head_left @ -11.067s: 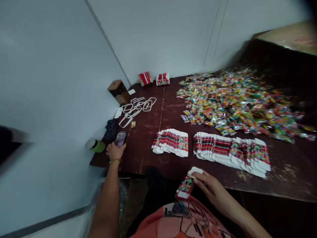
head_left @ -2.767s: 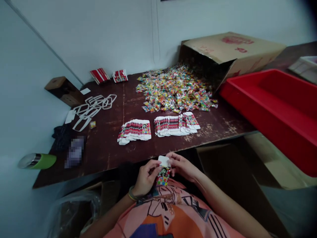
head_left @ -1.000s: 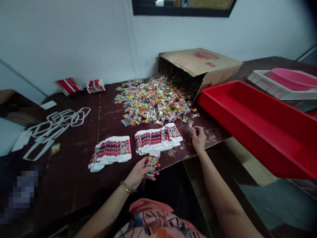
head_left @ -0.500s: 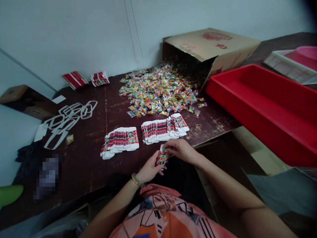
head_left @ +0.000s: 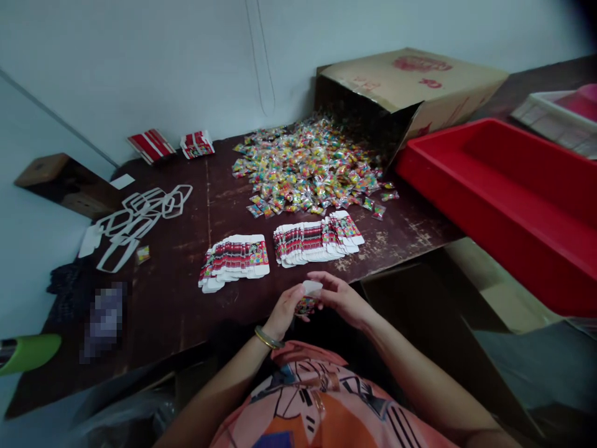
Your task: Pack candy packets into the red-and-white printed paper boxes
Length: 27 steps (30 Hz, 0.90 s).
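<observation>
My left hand (head_left: 282,316) grips a small printed cardboard box (head_left: 306,306) with red and multicoloured sides, low in front of my body. The box's white flap (head_left: 312,287) points upward, and my right hand (head_left: 344,301) has its thumb and fingers at that end. Whether anything lies inside the box cannot be seen. Just beyond my hands are two overlapping rows of flattened cartons, a left row (head_left: 237,258) and a right row (head_left: 317,239), both red with white flaps. A large heap of small clear candy packets (head_left: 308,168) spreads behind them.
Behind the heap a cardboard box (head_left: 448,78) lies open on its side. To the right is a red plastic tray (head_left: 504,180), with a white basket (head_left: 555,121) beyond. White paper bands (head_left: 133,218), one loose packet (head_left: 143,254) and bundled cartons (head_left: 152,147) lie left on the dark table (head_left: 163,311).
The box's white flap now stands out more between my hands. My right fingers have shifted from the box's opening to the flap's side and spread somewhat. The view has turned slightly left.
</observation>
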Available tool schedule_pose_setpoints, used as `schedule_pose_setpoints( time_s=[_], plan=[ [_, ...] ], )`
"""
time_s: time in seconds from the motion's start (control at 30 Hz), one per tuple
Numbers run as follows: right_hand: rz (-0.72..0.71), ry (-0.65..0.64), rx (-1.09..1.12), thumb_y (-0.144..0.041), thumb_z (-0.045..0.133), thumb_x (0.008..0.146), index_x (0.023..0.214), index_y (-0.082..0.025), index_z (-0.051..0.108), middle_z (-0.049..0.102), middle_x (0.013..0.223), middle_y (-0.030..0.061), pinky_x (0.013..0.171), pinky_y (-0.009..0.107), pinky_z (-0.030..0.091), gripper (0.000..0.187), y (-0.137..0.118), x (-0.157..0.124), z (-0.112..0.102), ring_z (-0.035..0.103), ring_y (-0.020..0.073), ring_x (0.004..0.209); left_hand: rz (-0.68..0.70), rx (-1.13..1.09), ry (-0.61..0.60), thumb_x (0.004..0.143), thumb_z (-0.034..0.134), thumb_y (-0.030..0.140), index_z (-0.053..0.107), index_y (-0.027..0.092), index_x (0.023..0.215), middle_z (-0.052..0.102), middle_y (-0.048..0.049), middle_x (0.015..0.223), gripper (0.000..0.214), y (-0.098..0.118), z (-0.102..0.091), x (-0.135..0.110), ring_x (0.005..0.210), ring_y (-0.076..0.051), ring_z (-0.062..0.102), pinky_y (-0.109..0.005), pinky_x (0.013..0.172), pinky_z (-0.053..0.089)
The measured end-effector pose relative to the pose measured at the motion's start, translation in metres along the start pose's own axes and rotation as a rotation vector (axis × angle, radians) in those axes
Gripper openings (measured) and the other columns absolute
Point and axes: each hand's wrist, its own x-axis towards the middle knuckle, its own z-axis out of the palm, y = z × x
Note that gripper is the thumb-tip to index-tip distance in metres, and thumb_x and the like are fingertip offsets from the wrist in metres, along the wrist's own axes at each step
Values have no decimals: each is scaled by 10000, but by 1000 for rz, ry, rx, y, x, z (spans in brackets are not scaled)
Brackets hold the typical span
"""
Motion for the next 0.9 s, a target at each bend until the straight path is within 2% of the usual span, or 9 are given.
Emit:
schedule_pose_setpoints(
  time_s=[0.07, 0.13, 0.2, 0.27, 0.43, 0.53, 0.7, 0.83, 0.9],
  plan=[
    [3, -63, -83, -346, 726, 734, 1111, -214, 646, 616, 962, 33, 591, 241, 480, 408, -9, -1, -3, 570, 130, 735, 66, 139, -28, 787, 568, 478, 665, 121, 987, 655, -66, 839, 421, 3, 0, -1, 710, -165, 587, -223, 525, 480],
    [-108, -89, -288, -337, 699, 769, 1002, -197, 709, 612, 956, 43, 657, 260, 489, 272, -18, -3, -2, 579, 146, 804, 88, 199, -26, 772, 589, 420, 672, 127, 918, 642, -56, 832, 338, 7, -1, -1, 729, -166, 573, -220, 542, 477],
    [-256, -86, -476, -325, 625, 846, 971, -207, 736, 614, 990, 49, 774, 285, 479, 205, -27, -6, 0, 581, 158, 895, 48, 131, -11, 790, 555, 395, 665, 132, 931, 640, -58, 844, 318, 9, -3, 0, 749, -177, 577, -234, 550, 484],
    [-335, -65, -552, -323, 551, 905, 1012, -228, 734, 624, 994, 48, 826, 291, 463, 233, -32, -8, 2, 587, 155, 920, 8, 34, -23, 813, 519, 384, 658, 133, 979, 647, -71, 882, 332, 10, -5, 1, 792, -195, 589, -255, 572, 501],
    [-310, 63, -500, -340, 666, 826, 970, -218, 748, 651, 986, 59, 776, 277, 486, 206, -29, -2, -1, 618, 168, 901, 16, -64, -159, 824, 548, 397, 616, 137, 1117, 633, -86, 964, 398, 5, -7, -2, 871, -214, 588, -302, 643, 533],
    [-287, 65, -424, -331, 681, 812, 925, -203, 752, 670, 930, 56, 766, 280, 494, 185, -21, 3, -4, 627, 161, 855, 42, 76, -159, 823, 588, 374, 573, 151, 1188, 604, -70, 961, 428, 1, -8, -3, 835, -182, 569, -266, 608, 520],
    [-299, 103, -334, -332, 688, 803, 919, -214, 752, 665, 933, 49, 777, 281, 497, 178, -9, 8, -7, 620, 156, 863, 101, 313, -127, 870, 531, 389, 541, 159, 1224, 587, -77, 1015, 422, 0, -12, 2, 807, -160, 551, -238, 577, 496],
    [-255, 96, -264, -355, 708, 782, 881, -208, 751, 665, 911, 43, 729, 275, 511, 183, -5, 11, -14, 626, 157, 828, 87, 366, -183, 882, 518, 355, 504, 175, 1268, 584, -85, 1094, 426, 2, -16, 6, 846, -164, 557, -242, 604, 497],
    [-280, 87, -291, -364, 693, 797, 890, -205, 749, 665, 906, 46, 730, 279, 511, 192, -6, 10, -16, 626, 157, 825, 74, 345, -201, 881, 525, 362, 504, 174, 1263, 587, -79, 1066, 426, 4, -17, 6, 843, -164, 556, -238, 601, 492]
  ],
)
